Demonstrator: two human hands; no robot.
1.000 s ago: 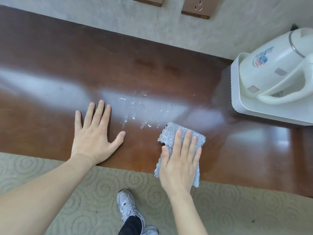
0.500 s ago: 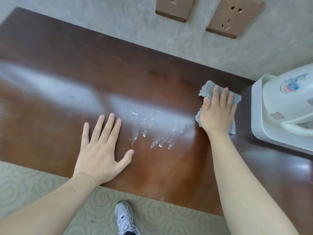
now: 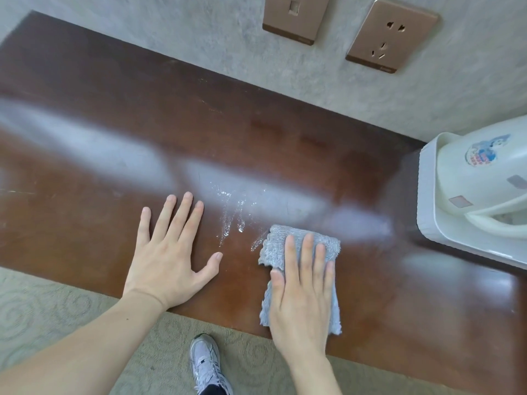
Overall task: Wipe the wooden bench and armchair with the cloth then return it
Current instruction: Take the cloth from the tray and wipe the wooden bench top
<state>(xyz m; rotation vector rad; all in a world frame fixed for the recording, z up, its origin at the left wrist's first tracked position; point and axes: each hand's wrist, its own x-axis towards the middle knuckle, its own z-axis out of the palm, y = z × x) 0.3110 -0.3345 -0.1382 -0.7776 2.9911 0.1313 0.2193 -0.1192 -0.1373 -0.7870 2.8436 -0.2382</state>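
The glossy dark wooden bench (image 3: 114, 115) runs across the view against a grey wall. A folded grey cloth (image 3: 273, 246) lies flat on the bench near its front edge. My right hand (image 3: 302, 292) presses on the cloth with fingers straight and together, covering most of it. My left hand (image 3: 171, 252) rests palm down on the bare wood to the left, fingers spread, holding nothing. White wet streaks (image 3: 231, 220) mark the wood between the two hands. The armchair is out of view.
A white electric kettle (image 3: 482, 181) sits on a white tray (image 3: 427, 223) at the bench's right end. A switch plate (image 3: 296, 18) and a socket (image 3: 390, 38) are on the wall. Patterned carpet (image 3: 42, 309) lies below, with my grey shoe (image 3: 205, 363) on it.
My right hand has slid the cloth from the back right, beside the kettle tray, toward the front edge of the bench. The left hand has stayed flat in place.
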